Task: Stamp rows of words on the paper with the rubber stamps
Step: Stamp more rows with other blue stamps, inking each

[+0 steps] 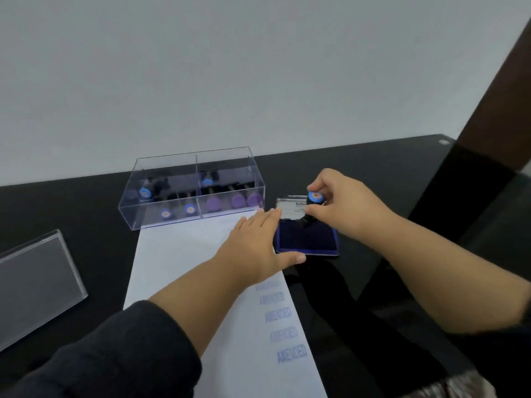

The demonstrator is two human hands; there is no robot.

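Down the right edge of your paper (184, 254) runs a column of blue stamped words reading "AMENDED" (291, 352). Beyond the sheet's far end, the clear box (192, 187) holds rubber stamps with blue and purple caps in its compartments. Your left hand (258, 248) lies flat with fingers straight on the paper, thumb against the ink pad (307, 239) just right of it. Your right hand (342, 205) pinches a blue-capped stamp (311, 205), its base on the pad's dark blue surface. Print on the pad's raised lid is too blurred to read.
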